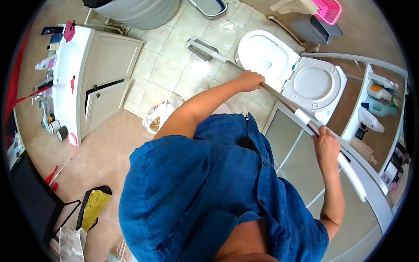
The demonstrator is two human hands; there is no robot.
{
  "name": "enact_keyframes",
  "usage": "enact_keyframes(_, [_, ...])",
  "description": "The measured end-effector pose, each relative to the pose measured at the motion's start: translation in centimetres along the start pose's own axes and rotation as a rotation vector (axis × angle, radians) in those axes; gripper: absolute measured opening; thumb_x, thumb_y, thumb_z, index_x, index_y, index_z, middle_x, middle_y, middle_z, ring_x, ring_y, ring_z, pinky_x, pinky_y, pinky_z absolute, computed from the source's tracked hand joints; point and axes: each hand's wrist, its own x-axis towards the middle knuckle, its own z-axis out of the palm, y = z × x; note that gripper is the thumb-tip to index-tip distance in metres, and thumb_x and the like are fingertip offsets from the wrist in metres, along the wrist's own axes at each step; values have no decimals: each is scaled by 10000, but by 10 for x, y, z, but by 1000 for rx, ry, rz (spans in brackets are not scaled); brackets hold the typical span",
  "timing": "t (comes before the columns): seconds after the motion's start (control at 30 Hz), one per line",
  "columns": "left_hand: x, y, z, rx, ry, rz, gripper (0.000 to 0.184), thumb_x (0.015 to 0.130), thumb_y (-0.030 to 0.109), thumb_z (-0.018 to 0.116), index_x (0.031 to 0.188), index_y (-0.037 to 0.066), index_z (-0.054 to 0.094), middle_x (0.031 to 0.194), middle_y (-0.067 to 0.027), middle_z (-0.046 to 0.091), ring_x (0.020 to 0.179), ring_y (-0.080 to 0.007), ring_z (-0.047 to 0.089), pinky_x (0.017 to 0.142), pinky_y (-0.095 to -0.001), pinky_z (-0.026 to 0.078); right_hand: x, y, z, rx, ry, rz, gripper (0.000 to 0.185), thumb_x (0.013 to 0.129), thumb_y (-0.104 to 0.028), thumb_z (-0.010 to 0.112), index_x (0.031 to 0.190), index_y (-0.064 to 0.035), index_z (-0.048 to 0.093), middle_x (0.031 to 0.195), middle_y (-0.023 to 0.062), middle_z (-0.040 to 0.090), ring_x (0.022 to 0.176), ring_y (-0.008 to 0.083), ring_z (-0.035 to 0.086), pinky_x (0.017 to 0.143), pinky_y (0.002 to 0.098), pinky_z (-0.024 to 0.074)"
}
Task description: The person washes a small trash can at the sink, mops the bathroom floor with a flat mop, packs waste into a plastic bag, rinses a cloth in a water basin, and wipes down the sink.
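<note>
A flat mop runs diagonally across the head view, its handle (279, 95) metallic in the middle with white sections. Its grey flat head (202, 50) is on the tiled floor (168, 72) left of the toilet. My left hand (251, 81) is closed around the handle nearer the mop head, in front of the toilet bowl (266, 54). Farther up, my right hand (326, 144) grips the handle near its white upper end (351, 177). The toilet's lid and seat (313, 83) lie to the right of the bowl, close to the handle.
At left stands a white vanity cabinet (107, 63) with one door ajar. A plastic bag (161, 113) sits on the floor beside my left arm. Shelves with bottles (379, 105) line the right side. A large pale tub (139, 13) is at the top.
</note>
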Motion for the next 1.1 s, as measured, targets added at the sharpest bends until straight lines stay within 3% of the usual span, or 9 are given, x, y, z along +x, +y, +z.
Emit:
enact_keyframes(0.17, [-61,-48,57,-63,-272,-202,251,779,191,660,1000,73,664,1009,-148,635,956,-324,619,830,-418,499,-1,-18,105,736,-774,75,293,796,-238,716,939,-16,589,723,204,624,663,383,614,628,456,480])
enact_keyframes(0.27, [-108,-103,77,-268,127,-290,271,786,224,649,1002,62,674,1031,-179,652,996,-343,615,874,-431,491,-10,-60,114,597,-571,-9,302,794,-260,725,937,-17,618,760,229,643,744,421,628,681,471,490])
enact_keyframes(0.4, [-156,-136,16,-506,428,-955,429,805,310,662,1101,2,625,1169,-213,605,1034,-368,591,874,-432,482,-27,-97,52,600,-474,-80,275,783,-189,732,897,19,593,705,246,615,691,422,614,643,469,487])
enact_keyframes(0.47, [-170,-270,110,-763,693,-1136,580,836,433,657,1214,7,549,1214,-206,585,1034,-357,595,851,-465,489,-44,-100,21,608,-484,-76,271,790,-194,737,880,14,588,682,237,608,671,415,615,619,468,484])
enact_keyframes(0.53, [-183,-251,49,-1257,636,-1343,663,853,518,632,1279,32,484,1246,-178,554,1011,-352,590,810,-513,501,-64,-98,-15,580,-491,-53,278,801,-214,739,860,9,583,648,222,595,636,406,612,592,462,479])
enact_keyframes(0.63, [-186,-258,16,-1797,1076,-1076,588,866,492,643,1244,68,488,1154,-156,543,912,-310,574,705,-513,519,-92,-106,-71,540,-508,36,307,823,-263,735,833,1,579,586,191,568,568,386,597,547,441,470])
enact_keyframes(0.73, [-216,-272,2,-2001,1167,-1360,436,904,412,632,1153,84,492,942,-117,529,737,-286,558,566,-436,515,-119,-118,-97,562,-564,111,316,840,-287,726,821,-8,581,550,166,551,525,365,585,515,415,462])
enact_keyframes(0.83, [-235,-264,0,-1850,1146,-1429,311,921,293,637,1130,105,506,888,-87,501,598,-183,501,447,-287,451,-138,-128,-100,562,-592,95,289,858,-290,704,836,-25,589,547,159,551,517,349,587,504,402,463])
enact_keyframes(1.1, [-235,-249,43,-1741,1115,-1401,148,875,112,645,932,71,515,657,-69,486,513,-185,503,434,-328,440,-139,-147,-35,532,-498,39,323,875,-349,664,871,-38,582,615,188,603,593,399,616,542,466,476])
